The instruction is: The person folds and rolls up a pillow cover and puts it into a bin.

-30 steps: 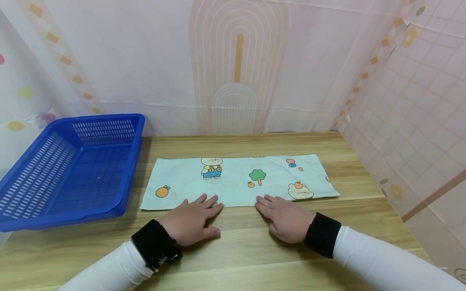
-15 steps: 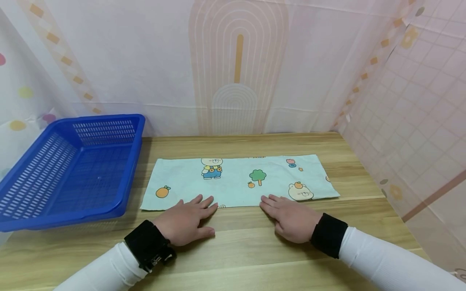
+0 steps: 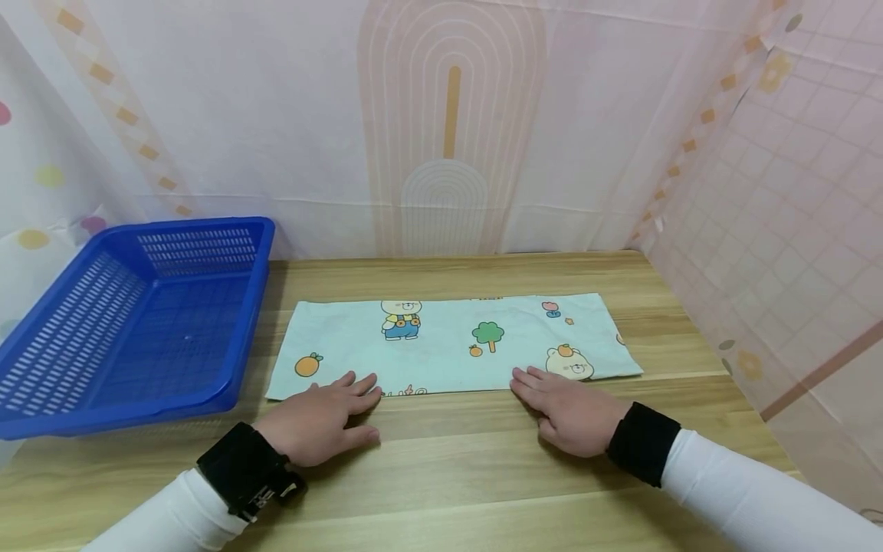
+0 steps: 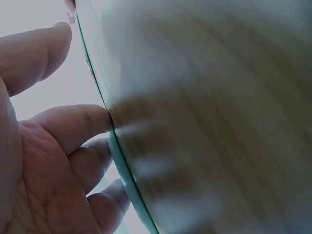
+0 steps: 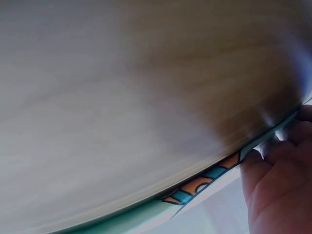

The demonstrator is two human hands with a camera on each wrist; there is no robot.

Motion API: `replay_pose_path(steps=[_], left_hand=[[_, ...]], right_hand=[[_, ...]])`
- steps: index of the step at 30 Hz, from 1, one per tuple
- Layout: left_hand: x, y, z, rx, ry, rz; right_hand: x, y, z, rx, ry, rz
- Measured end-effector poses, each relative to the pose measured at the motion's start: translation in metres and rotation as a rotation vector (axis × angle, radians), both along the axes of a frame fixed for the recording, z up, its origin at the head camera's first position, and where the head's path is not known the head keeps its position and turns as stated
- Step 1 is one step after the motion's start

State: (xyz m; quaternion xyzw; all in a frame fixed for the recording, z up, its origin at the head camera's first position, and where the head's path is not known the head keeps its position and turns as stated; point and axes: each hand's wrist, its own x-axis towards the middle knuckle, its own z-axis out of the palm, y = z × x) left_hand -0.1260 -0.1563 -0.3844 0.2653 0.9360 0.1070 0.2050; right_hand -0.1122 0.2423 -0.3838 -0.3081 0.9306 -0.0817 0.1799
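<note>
A folded light-blue cloth point(image 3: 434, 353) printed with bears, oranges and a tree lies flat as a long strip on the wooden table. My left hand point(image 3: 313, 422) rests palm down at its near edge, left of the middle, fingers spread and fingertips on the fabric. To the right, my right hand point(image 3: 576, 410) touches the same near edge with straight fingers, just below a printed bear face. In the left wrist view, fingertips point(image 4: 97, 119) press along the cloth's thin edge. The right wrist view shows fingers point(image 5: 256, 170) against the edge beside an orange-and-teal print.
A blue plastic basket point(image 3: 258, 307) with slotted sides stands at the left, its right wall close to the cloth's left end. Behind the wooden table point(image 3: 469, 491) hangs a patterned curtain point(image 3: 310, 115), with another along the right side.
Both hands have slid apart along the near edge, the left one leftward and the right one rightward. More of the print at the middle of that edge shows. The cloth stays in place.
</note>
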Motion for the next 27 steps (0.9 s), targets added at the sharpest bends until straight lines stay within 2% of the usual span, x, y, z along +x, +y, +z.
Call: replay_pose_path(steps=[7, 15, 27], left_hand=[[-0.001, -0.014, -0.005, 0.005, 0.0, 0.024], [0.003, -0.025, -0.003, 0.014, 0.008, 0.045], [0.004, -0.029, -0.004, 0.019, 0.04, 0.049]], right_hand=[[0.001, 0.011, -0.003, 0.01, -0.012, -0.008], [0.001, 0.024, 0.0, 0.015, -0.042, -0.045], [0.005, 0.046, 0.001, 0.01, -0.036, -0.119]])
